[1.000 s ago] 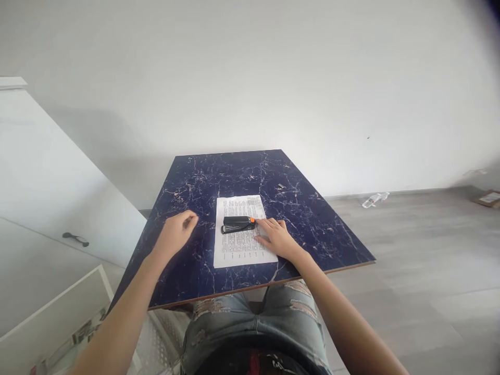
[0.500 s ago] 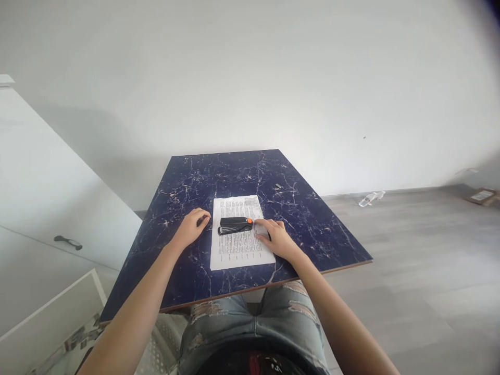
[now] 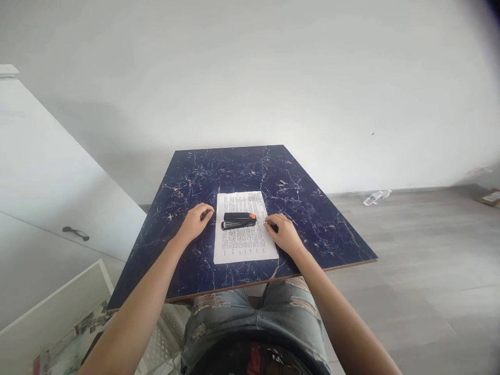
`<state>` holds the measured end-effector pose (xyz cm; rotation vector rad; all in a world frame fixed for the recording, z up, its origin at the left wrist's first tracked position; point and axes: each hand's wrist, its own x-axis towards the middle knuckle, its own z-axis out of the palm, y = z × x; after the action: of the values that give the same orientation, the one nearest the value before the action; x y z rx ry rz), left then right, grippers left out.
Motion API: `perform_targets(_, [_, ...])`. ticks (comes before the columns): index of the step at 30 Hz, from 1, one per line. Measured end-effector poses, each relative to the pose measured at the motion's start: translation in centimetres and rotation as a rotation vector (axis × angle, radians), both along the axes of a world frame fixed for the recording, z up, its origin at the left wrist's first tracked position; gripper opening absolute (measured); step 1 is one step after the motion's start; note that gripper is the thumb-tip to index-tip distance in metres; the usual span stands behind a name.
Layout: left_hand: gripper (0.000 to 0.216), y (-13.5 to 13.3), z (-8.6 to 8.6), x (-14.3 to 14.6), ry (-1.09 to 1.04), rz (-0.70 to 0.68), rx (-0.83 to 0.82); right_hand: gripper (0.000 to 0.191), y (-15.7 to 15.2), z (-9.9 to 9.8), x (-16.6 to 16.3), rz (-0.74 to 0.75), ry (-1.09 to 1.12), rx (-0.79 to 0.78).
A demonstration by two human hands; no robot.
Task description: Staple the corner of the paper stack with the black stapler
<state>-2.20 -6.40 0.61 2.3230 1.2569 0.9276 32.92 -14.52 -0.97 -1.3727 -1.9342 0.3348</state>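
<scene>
A black stapler (image 3: 239,216) with an orange end lies across a printed sheet of paper (image 3: 238,254). The stapler's two arms are spread slightly at its left end. My left hand (image 3: 196,221) rests on the dark blue tabletop just left of the paper, its fingers curled in loosely and nothing visible in them. At the paper's right edge sits my right hand (image 3: 286,234), thumb and fingers drawn together. Its fingertips reach over the paper's edge, apart from the stapler; I see nothing held there.
The table (image 3: 211,172) has a blue marbled top, with a small thin grey piece (image 3: 282,183) toward the back right. A white cabinet (image 3: 50,166) stands on the left. On the floor at right lie a clear plastic item (image 3: 377,197) and a cardboard box (image 3: 491,198).
My right hand has let go of the stapler's orange end or drawn back from beside it, and its spread fingers have curled together. The stapler and my left hand stay about where they were.
</scene>
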Motion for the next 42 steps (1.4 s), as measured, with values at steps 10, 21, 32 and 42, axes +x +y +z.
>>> perform_targets(10, [0.023,0.46,-0.60,-0.16,0.013,0.037,-0.013,0.014,-0.10,0.20,-0.11,-0.003,-0.036,0.004])
perform_targets(21, [0.024,0.41,-0.47,-0.02,0.040,0.030,-0.045,0.013,-0.03,0.09,-0.08,0.010,-0.044,0.003])
perform_targets(32, [0.026,0.23,-0.31,0.17,0.031,0.016,-0.034,0.013,-0.01,0.13,-0.29,-0.002,-0.091,-0.006])
perform_targets(42, [0.025,0.34,-0.50,0.22,0.059,0.011,-0.042,0.013,0.03,-0.04,-0.35,-0.006,-0.131,-0.003])
